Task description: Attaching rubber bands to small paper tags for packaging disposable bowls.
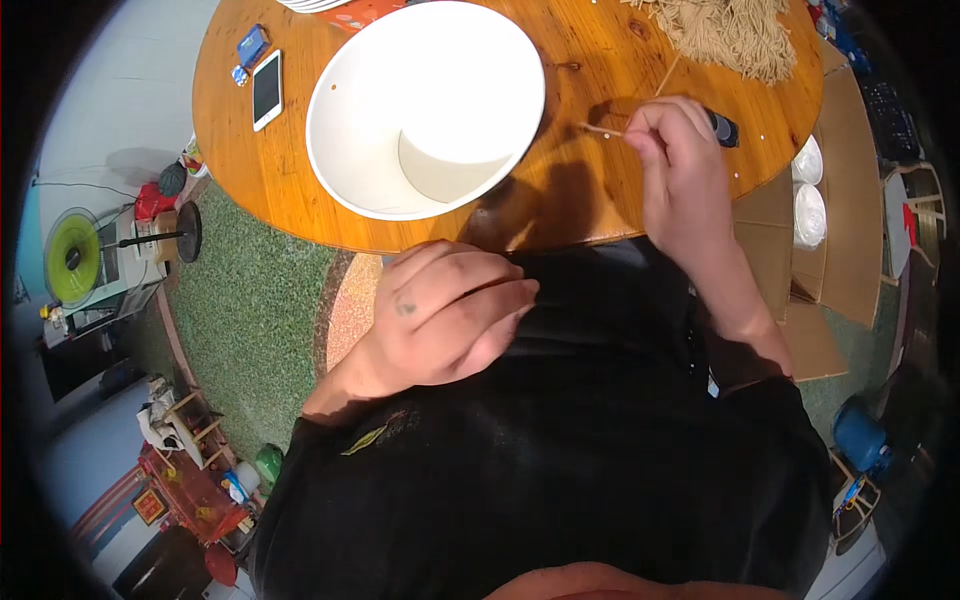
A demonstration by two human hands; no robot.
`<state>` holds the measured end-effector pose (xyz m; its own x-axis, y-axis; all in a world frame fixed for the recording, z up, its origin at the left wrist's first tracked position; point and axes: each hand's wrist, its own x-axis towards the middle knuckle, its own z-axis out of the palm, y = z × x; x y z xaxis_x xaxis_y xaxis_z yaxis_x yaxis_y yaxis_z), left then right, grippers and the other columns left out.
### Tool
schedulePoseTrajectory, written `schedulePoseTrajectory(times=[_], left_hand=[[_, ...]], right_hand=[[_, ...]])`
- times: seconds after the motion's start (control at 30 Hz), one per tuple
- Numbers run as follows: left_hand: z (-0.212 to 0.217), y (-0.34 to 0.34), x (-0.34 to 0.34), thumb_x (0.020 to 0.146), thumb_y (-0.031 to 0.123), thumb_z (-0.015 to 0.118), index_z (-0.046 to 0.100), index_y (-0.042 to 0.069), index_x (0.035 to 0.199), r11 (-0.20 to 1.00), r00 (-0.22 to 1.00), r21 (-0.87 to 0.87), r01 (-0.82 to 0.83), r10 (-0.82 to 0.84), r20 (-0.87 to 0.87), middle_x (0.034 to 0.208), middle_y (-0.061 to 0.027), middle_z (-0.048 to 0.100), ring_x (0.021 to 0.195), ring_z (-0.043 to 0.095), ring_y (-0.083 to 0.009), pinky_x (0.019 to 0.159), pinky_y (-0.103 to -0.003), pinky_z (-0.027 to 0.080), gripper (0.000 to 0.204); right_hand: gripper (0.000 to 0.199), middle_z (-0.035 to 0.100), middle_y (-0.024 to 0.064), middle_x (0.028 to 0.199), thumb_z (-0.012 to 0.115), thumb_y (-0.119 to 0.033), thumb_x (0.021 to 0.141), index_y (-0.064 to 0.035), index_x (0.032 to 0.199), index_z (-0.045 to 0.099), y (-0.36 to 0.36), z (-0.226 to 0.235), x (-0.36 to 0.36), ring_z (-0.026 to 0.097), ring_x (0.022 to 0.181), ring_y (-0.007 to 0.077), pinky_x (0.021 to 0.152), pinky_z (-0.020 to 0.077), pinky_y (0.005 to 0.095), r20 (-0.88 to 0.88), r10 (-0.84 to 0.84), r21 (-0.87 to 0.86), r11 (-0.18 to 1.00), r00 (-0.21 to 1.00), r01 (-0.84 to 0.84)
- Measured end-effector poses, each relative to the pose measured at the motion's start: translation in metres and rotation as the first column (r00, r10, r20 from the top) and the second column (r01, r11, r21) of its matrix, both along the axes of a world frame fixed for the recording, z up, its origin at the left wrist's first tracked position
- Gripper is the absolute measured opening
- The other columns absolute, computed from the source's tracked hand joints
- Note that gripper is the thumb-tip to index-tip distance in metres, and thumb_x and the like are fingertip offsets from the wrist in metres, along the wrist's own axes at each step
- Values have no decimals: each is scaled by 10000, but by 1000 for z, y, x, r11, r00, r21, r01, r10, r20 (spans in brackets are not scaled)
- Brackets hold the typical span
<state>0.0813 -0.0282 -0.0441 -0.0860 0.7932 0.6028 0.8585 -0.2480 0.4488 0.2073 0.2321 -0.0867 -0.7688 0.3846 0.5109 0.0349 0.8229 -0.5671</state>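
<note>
A large white paper tub lies tilted on the table, its mouth toward me. One small round hole shows in its wall near the left rim. My right hand is closed in a pinch on a thin tan cord, whose short end sticks out to the left of the fingertips. Just in front of the tub, past the table edge, my left hand is closed with its fingers curled together. What it holds, if anything, is hidden. A dark object lies partly behind my right hand.
The round wooden table carries a tan cord bundle at the far right. A white phone and a small blue packet lie at the left. An open cardboard box with white tubs stands right of the table.
</note>
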Motion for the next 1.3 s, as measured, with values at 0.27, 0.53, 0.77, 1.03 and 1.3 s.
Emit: schedulePoseTrajectory(times=[0.27,0.53,0.77,1.03,1.3], left_hand=[[-21,32,27,910,40,855,664,21,1250,968,633,-239,76,139,762,1072,-53,692,840,658,-124,683,-292,544,390],[-20,41,18,1108,183,645,670,5,1280,942,8,-261,212,266,964,1041,-119,762,740,697,-134,581,-225,532,250],[-25,41,22,1100,151,653,710,-4,1165,954,73,-268,135,260,963,981,-121,768,731,697,-139,592,-236,545,178],[-24,50,31,1026,-3,719,784,-27,1142,970,310,-241,25,222,924,1131,-43,683,816,651,-75,659,-203,533,136],[-16,48,37,1017,-11,727,781,-31,1128,967,329,-251,33,227,917,1110,-47,692,803,637,-72,645,-207,523,124]], right_hand=[[68,605,37,1048,531,-25,1107,5,1088,589,-46,5,25,584,976,125,928,483,255,-30,291,-754,621,956,-213],[36,608,76,1020,582,-28,1063,-2,1039,593,-42,2,30,600,955,175,893,495,291,31,302,-571,788,953,-231],[145,701,96,987,758,-39,961,-18,1074,669,-42,-5,31,687,822,197,744,536,318,-22,291,-550,795,956,-255],[316,759,60,919,876,8,864,17,1148,737,-68,6,31,714,791,121,665,525,237,-49,127,-743,658,991,-121],[269,706,86,861,854,74,830,-44,1061,780,-59,-4,35,663,686,157,607,501,256,-244,75,-310,939,967,-151]])
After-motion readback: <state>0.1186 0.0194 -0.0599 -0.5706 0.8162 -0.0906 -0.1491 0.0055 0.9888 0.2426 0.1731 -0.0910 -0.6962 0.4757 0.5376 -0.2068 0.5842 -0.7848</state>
